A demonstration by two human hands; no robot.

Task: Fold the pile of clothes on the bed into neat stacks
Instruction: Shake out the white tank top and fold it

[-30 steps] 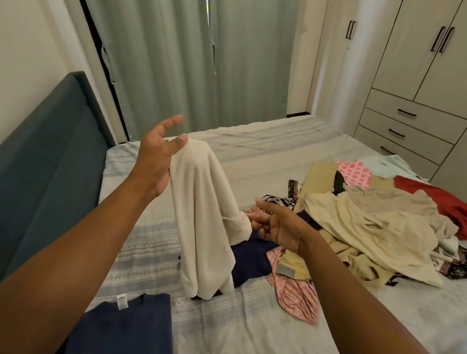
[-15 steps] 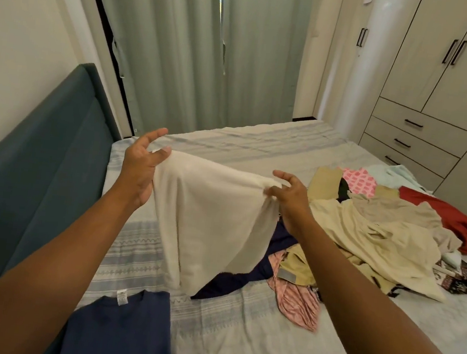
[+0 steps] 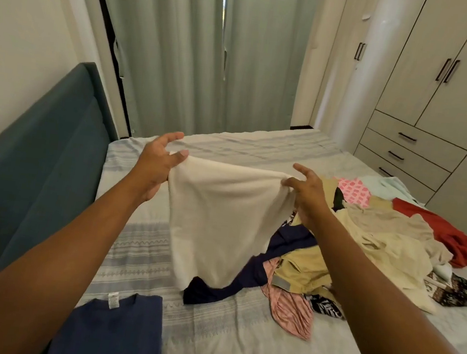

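Note:
A cream cloth (image 3: 218, 219) hangs spread in the air above the bed (image 3: 217, 338). My left hand (image 3: 159, 162) pinches its upper left corner and my right hand (image 3: 306, 192) pinches its upper right corner, so the top edge is stretched between them. Its lower end drops over a dark navy garment (image 3: 213, 289). The unfolded pile of clothes (image 3: 373, 242) lies to the right, with beige, pink, red and patterned pieces. A folded navy t-shirt (image 3: 112, 332) lies flat on the bed at the lower left, label up.
A teal padded headboard (image 3: 30, 159) runs along the left side. Grey curtains (image 3: 197, 50) hang behind the bed. A wardrobe with drawers (image 3: 425, 117) stands at the right, close to the bed's far corner. Striped bedcover shows between the t-shirt and the pile.
My right hand came up from the pile and took the cloth's other corner. Both hands then spread apart and the cloth opened out flat between them.

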